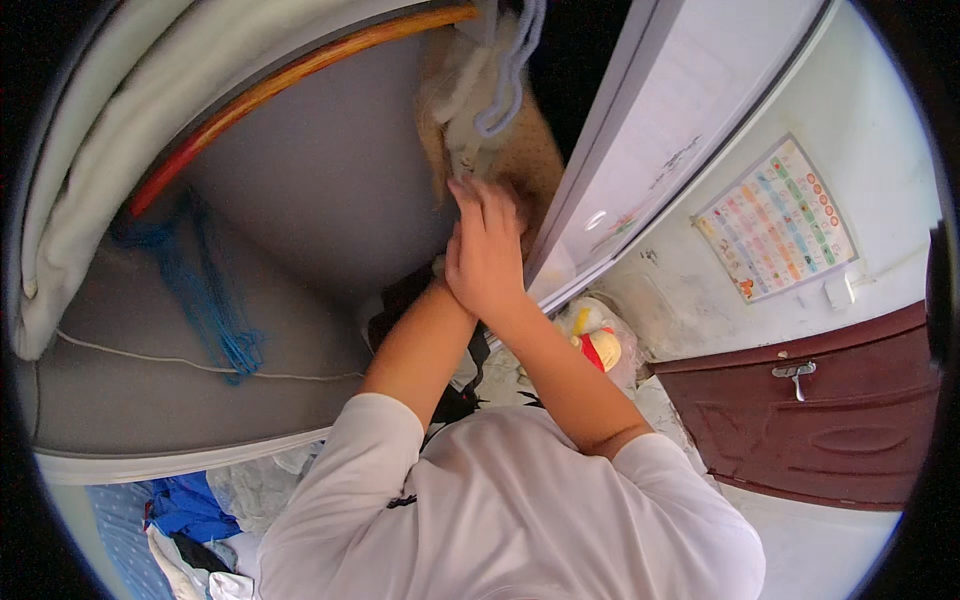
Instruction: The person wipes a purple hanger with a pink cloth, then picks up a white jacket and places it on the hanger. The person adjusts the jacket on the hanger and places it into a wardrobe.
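Observation:
My arms cross at the wrists in front of a tall grey-lined compartment, the right forearm over the left. My right hand (pixel 487 243) shows its back, with its fingers stretched upward and slightly apart at the lower end of a tan and white soft item (pixel 535 150). Just behind it, my left hand (pixel 514 203) is mostly covered and blurred, so its fingers cannot be made out. The soft item hangs at the compartment's right side and is smeared by motion. A pale blue looped cord (pixel 518 75) hangs above my hands.
An orange-red rod (pixel 290 78) curves across the compartment, with blue strings (pixel 205 300) hanging at its left end. White panels (pixel 690 90) stand close on the right. Beyond are a colourful wall chart (pixel 778 222), a dark red door (pixel 810 415) and a bagged plush toy (pixel 598 345). Clothes (pixel 190 510) lie lower left.

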Action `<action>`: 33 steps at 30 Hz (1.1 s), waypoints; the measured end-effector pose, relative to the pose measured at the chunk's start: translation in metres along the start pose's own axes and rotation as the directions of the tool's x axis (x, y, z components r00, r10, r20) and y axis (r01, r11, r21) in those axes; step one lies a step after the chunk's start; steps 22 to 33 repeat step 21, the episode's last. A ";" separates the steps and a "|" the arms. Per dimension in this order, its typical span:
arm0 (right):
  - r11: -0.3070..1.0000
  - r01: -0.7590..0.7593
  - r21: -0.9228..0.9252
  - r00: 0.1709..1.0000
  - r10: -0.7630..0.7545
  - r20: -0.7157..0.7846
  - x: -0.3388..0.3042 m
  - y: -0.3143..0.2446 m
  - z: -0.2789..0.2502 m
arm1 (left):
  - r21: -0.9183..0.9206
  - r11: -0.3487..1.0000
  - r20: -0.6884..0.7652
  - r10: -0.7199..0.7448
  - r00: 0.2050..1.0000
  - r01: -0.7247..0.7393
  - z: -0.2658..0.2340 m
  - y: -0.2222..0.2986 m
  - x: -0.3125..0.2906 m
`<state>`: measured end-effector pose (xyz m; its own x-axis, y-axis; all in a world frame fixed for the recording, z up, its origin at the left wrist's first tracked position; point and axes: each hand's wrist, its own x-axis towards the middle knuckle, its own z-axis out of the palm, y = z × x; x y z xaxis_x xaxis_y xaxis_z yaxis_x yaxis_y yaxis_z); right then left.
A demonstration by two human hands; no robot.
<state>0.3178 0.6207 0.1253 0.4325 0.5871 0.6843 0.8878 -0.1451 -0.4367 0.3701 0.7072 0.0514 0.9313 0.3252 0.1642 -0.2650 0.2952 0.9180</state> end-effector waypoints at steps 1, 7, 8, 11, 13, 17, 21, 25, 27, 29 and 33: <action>0.996 0.008 0.084 1.000 -0.010 0.021 -0.009 0.002 -0.006 | -0.077 0.997 0.004 -0.022 1.000 0.022 0.001 0.002 0.002; 0.836 -0.341 0.429 0.860 0.092 0.502 -0.066 0.030 -0.078 | 0.061 0.971 -0.044 -0.229 0.972 0.232 0.000 -0.034 0.012; 0.811 -0.355 0.465 0.854 0.078 0.515 -0.073 0.035 -0.094 | 0.173 0.942 -0.090 -0.274 0.957 0.286 -0.002 -0.034 0.005; 0.717 -0.399 0.572 0.840 0.035 0.542 -0.080 0.054 -0.154 | 0.207 0.950 -0.325 -0.160 0.932 0.236 -0.014 -0.041 -0.047; 0.648 -0.375 0.663 0.888 0.046 0.457 -0.075 0.074 -0.205 | 0.336 0.916 -0.463 -0.041 0.885 0.218 -0.010 -0.025 -0.090; 0.757 0.168 0.632 0.983 -0.082 -0.163 -0.045 0.079 -0.335 | 0.583 0.811 -0.503 0.407 0.762 -0.049 0.096 0.089 -0.175; 0.558 0.434 0.708 0.813 -0.582 -0.040 -0.026 0.088 -0.512 | 0.833 0.084 0.166 0.905 0.392 -0.547 0.244 0.215 -0.258; 0.558 0.434 0.708 0.813 -0.582 -0.040 -0.026 0.088 -0.512 | 0.833 0.084 0.166 0.905 0.392 -0.547 0.244 0.215 -0.258; 0.558 0.434 0.708 0.813 -0.582 -0.040 -0.026 0.088 -0.512 | 0.833 0.084 0.166 0.905 0.392 -0.547 0.244 0.215 -0.258; 0.558 0.434 0.708 0.813 -0.582 -0.040 -0.026 0.088 -0.512 | 0.833 0.084 0.166 0.905 0.392 -0.547 0.244 0.215 -0.258; 0.558 0.434 0.708 0.813 -0.582 -0.040 -0.026 0.088 -0.512 | 0.833 0.084 0.166 0.905 0.392 -0.547 0.244 0.215 -0.258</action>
